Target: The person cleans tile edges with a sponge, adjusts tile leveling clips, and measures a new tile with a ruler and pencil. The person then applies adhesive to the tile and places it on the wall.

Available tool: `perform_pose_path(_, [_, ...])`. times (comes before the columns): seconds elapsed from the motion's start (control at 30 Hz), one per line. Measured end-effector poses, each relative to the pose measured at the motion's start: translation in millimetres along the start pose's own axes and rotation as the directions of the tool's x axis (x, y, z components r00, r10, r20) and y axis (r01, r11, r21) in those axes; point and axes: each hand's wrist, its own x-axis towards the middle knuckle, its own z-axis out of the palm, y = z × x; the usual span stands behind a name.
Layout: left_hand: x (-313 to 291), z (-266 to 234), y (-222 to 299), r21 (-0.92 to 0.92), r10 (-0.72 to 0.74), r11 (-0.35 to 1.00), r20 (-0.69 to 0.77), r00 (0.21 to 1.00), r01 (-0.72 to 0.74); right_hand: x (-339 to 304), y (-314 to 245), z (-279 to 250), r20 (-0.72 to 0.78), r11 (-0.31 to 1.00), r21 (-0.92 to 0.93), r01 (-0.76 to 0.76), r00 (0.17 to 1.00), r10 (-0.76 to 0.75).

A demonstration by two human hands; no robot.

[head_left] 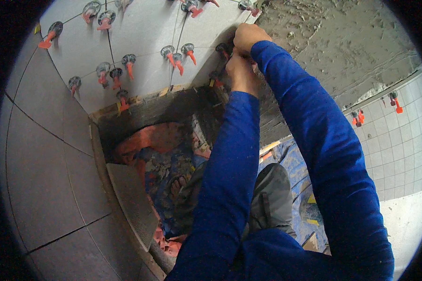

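Both my hands meet at the corner where the pale grey tiles [145,28] border a bed of rough grey mortar [333,47]. My right hand [250,37] is closed above my left hand [242,70], which is closed too. Their fingers face away from view, so whatever they hold is hidden. Just left of them, a tile levelling clip [223,49] with a red stem and dark round cap stands at the tile edge. Another red clip [215,80] sits lower, beside my left wrist.
Several red-stemmed levelling clips [177,63] stick out along the tile joints. Large dark grey tiles [47,154] line the left side. A loose tile [132,199] leans near my legs. Blue sheeting [295,164] and reddish sheeting [154,136] lie below. Small square tiles [398,145] cover the right.
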Motion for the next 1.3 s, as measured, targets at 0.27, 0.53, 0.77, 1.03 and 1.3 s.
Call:
perform_pose_path(0.27, [10,-11,-11,0.254,0.243,0.925,0.175,0.954,-0.282,-23,-5,-5,-0.218,0.986,-0.121,0.115,0.966,-0.139])
perform_pose_path(0.53, [-23,-14,3,0.143,0.064,0.983,0.308,0.949,-0.113,-35,-14,-3,-0.259,0.973,-0.152,0.175,0.943,-0.210])
perform_pose_path(0.77, [-2,-35,-11,0.156,0.192,0.958,0.279,0.941,-0.241,-33,-26,-1,-0.230,0.962,-0.214,0.170,0.948,-0.219])
perform_pose_path(1.03, [-11,-44,-5,0.384,0.303,0.795,0.419,0.856,-0.469,-34,-26,3,-0.218,0.961,-0.221,0.164,0.953,-0.212])
perform_pose_path(1.3, [-6,-42,-6,0.333,0.309,0.822,0.421,0.853,-0.462,-30,-23,7,-0.202,0.956,-0.217,0.199,0.949,-0.244])
